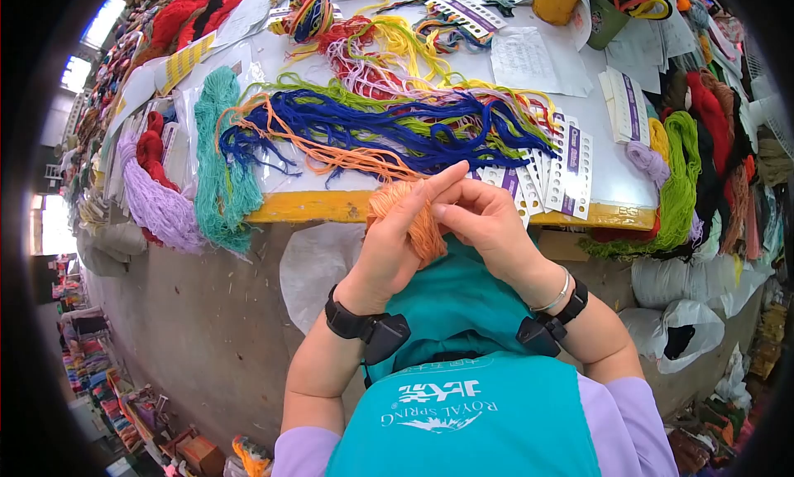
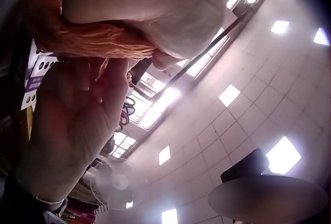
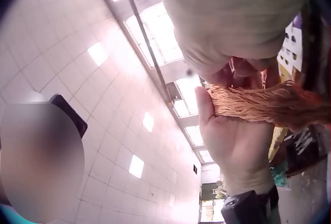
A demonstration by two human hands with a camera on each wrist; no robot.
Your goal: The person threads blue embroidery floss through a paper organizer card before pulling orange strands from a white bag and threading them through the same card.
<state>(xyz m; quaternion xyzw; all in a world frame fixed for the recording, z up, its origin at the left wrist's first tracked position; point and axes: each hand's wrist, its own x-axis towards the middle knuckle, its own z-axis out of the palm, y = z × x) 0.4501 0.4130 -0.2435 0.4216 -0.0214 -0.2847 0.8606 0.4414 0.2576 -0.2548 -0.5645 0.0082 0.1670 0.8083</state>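
A bundle of orange embroidery thread (image 1: 425,233) is held up at the front edge of the table. My left hand (image 1: 387,249) grips it, the strands lying across the palm and under the thumb. Beside it, my right hand (image 1: 496,229) pinches at the bundle's upper end, fingers bent close to the left fingertips. In the right wrist view the orange strands (image 3: 253,102) run between the two hands; the right fingertips are partly hidden there. Loose orange strands (image 1: 347,156) lie on the table behind the hands, across a dark blue thread hank (image 1: 372,125).
White punched thread cards (image 1: 571,167) lie just right of my hands. Teal (image 1: 219,138) and lilac (image 1: 161,191) hanks drape over the table's left end. Lime-green thread (image 1: 680,175) hangs at the right. The yellow table edge (image 1: 314,206) runs in front of me.
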